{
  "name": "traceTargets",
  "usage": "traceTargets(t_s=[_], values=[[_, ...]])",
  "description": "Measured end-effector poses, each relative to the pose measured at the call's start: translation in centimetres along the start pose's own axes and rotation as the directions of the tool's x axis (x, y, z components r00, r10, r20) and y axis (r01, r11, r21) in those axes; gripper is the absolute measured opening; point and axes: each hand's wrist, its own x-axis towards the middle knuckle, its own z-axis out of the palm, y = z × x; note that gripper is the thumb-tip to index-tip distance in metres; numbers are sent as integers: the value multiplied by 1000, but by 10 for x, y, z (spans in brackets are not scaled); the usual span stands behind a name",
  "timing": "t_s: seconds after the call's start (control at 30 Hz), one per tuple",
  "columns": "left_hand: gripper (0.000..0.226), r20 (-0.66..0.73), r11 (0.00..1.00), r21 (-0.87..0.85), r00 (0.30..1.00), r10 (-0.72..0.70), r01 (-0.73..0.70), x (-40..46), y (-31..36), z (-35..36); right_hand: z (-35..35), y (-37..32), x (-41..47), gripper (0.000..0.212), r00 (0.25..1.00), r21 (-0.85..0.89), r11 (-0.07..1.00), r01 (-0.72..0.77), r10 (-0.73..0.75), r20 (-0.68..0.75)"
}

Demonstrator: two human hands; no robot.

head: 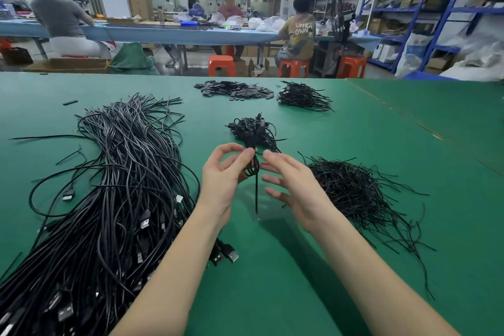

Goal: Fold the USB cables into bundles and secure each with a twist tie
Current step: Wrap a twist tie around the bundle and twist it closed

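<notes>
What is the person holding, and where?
The left hand pinches a folded cable near the top of its loops. The right hand holds nothing.

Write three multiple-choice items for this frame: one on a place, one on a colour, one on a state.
1. Where is the big pile of loose cables?
A. Left of the hands
B. Right of the hands
C. At the far edge

2. What colour is the mat?
A. Blue
B. Green
C. Grey

3. What is the left hand doing?
A. Lying flat on the mat
B. Pinching a folded cable
C. Hanging idle

Answers: A, the long cables with plugs lie left of the arms. B, the surface is green throughout. B, its fingers pinch the loops while the right hand sits open beside them.
</notes>
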Motion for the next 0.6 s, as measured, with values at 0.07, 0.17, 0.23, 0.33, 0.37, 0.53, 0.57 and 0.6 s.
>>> traceTargets(t_s=[0.07,0.17,0.23,0.33,0.37,0.53,0.57,0.6], values=[[13,-28,995,-92,998,-53,50,2,-2,0,2,0,-1,15,991,-83,988,130,-129,23],[8,-60,997,0,996,-72,72,6,-7,0,4,3,0,11,964,-143,954,264,-268,-7],[7,-78,990,123,995,-65,75,7,-11,-1,4,0,8,16,936,-237,912,335,-351,-29],[8,-99,967,222,990,-104,124,7,-14,-1,6,-13,39,21,870,-474,788,393,-485,-84],[9,-110,960,234,986,-128,151,7,-13,-1,7,-19,53,20,848,-532,748,398,-520,-97],[9,-140,945,200,962,-234,259,8,-8,-5,16,-45,128,20,816,-727,589,354,-574,-67],[7,-139,944,194,960,-244,268,9,-8,-5,17,-48,141,22,837,-768,554,321,-545,-44],[7,-137,942,195,959,-250,273,9,-8,-6,17,-48,153,22,863,-809,517,280,-505,-24]])
